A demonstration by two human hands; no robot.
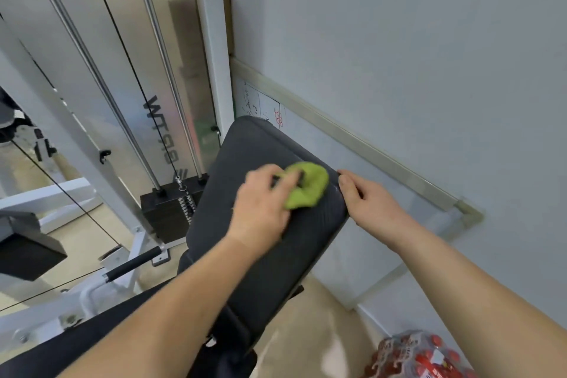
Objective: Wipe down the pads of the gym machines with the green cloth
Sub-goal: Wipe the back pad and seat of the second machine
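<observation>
With the cloth (305, 186) bunched in the curled fingers of the left hand (264, 202) and the pad (276, 255) gripped at its edge by the right hand (368, 202), patches could be missed.

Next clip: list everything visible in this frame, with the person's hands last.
pad: one, black, centre, on the gym machine
green cloth: one, bunched on the pad's upper part
weight stack: one, black, left of the pad
guide rods: two, silver, rising from the weight stack
cable: one, black, between the rods
whiteboard: one, beige frame, low against the wall, right of the pad
bottle pack: one, red caps, floor, lower right
left hand: holds the green cloth on the pad
right hand: grips the pad's right edge
</observation>
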